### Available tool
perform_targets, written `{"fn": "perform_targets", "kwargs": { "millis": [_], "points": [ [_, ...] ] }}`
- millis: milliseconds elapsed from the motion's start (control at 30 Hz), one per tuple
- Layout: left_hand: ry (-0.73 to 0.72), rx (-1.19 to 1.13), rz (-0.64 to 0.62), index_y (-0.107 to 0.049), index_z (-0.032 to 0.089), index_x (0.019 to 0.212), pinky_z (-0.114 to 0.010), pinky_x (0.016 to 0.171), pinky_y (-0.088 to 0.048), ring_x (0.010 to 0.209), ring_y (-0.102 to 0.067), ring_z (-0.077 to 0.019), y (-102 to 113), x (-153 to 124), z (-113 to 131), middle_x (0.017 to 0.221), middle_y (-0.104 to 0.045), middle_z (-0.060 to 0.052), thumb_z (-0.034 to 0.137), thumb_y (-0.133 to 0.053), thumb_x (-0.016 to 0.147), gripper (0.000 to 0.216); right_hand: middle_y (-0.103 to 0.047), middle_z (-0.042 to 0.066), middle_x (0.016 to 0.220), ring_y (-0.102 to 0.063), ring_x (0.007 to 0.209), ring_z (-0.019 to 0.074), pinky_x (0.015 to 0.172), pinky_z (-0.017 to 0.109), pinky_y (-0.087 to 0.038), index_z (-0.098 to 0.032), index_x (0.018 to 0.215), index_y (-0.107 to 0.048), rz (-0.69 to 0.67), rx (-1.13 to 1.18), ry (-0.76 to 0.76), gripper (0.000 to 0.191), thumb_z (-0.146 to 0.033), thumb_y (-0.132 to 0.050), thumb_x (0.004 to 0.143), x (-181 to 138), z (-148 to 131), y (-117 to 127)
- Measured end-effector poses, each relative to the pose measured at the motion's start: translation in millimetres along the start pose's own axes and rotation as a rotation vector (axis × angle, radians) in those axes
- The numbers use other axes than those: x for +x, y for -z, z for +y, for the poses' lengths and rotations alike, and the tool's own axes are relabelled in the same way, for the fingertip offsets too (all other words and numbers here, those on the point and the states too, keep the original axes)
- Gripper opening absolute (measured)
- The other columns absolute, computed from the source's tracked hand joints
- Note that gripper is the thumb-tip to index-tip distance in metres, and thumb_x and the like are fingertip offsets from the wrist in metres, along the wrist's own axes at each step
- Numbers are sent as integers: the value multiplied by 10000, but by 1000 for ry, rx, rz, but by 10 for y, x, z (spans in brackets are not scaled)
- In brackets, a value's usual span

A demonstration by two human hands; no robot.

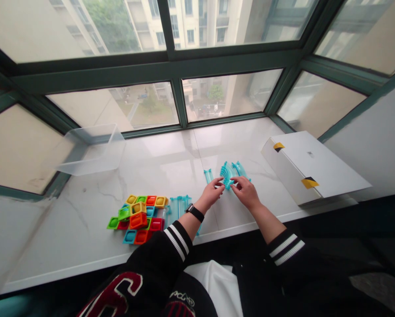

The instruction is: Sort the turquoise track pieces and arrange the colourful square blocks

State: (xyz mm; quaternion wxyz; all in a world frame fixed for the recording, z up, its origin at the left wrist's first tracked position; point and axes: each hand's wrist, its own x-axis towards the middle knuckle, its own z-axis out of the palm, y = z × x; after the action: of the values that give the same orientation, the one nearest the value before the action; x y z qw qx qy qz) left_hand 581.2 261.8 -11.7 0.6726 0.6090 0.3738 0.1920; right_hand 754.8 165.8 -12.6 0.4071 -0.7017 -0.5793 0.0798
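My left hand (212, 192) and my right hand (245, 190) meet over a curved turquoise track piece (227, 173) on the white marble sill (157, 163). Both hands pinch its near edge with curled fingers. More turquoise track pieces (241, 168) fan out just behind it, and a short straight one (208, 175) lies to the left. A black watch sits on my left wrist.
A pile of coloured square blocks (138, 213) lies at the left, with flat turquoise track pieces (180, 205) beside it. A clear plastic tub (91, 149) stands at the back left. A white box (311, 167) with yellow-black tape rests at the right. Windows run behind.
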Motion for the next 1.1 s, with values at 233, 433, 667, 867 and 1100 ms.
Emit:
{"fn": "perform_targets", "kwargs": {
  "millis": [233, 433, 667, 867, 1100],
  "points": [
    [-31, 65, -18, -537, 208, 1472, -230, 585, -512, 718, -622, -114, 372, -350, 141, 1172, -689, -109, 375, -688, 906, 609, -658, 42, 994, -567, 615, 140, 718, 332, -566, -245, 1332, -639, 59, -16, -29, 389, -317, -633, 949, -170, -89, 105],
    [-67, 78, 139, -589, 218, 1414, -258, 624, -543, 756, -629, -136, 1185, -1120, 265, 1143, -693, -93, 446, -702, 892, 581, -652, 18, 873, -604, 674, 168, 708, 329, -561, -245, 1243, -668, 67, 44, -21, 271, -325, -585, 998, -583, -89, 179],
    [12, -107, 451, -673, 186, 1276, -243, 585, -508, 647, -577, -112, 1621, -1910, 82, 969, -708, -50, 559, -763, 817, 598, -716, 40, 881, -661, 701, 190, 711, 334, -583, -237, 1167, -694, -51, 104, -100, 246, -357, -581, 985, -958, -120, -109],
    [0, 41, 506, -671, 165, 1215, -269, 602, -530, 642, -607, -145, 1558, -2211, -121, 844, -701, -26, 566, -718, 837, 553, -759, 38, 910, -706, 762, 209, 807, 370, -580, -249, 1165, -710, -150, 90, -73, 247, -310, -566, 974, -1068, -423, -481],
    [107, 610, 517, -728, 225, 964, -268, 571, -430, 572, -596, -181, 1663, -2394, -75, 632, -623, 19, 537, -595, 915, 343, -773, 42, 906, -714, 772, 217, 803, 376, -546, -236, 1128, -717, -203, 30, -9, 231, -303, -557, 975, -1026, -540, -597]
  ]
}}
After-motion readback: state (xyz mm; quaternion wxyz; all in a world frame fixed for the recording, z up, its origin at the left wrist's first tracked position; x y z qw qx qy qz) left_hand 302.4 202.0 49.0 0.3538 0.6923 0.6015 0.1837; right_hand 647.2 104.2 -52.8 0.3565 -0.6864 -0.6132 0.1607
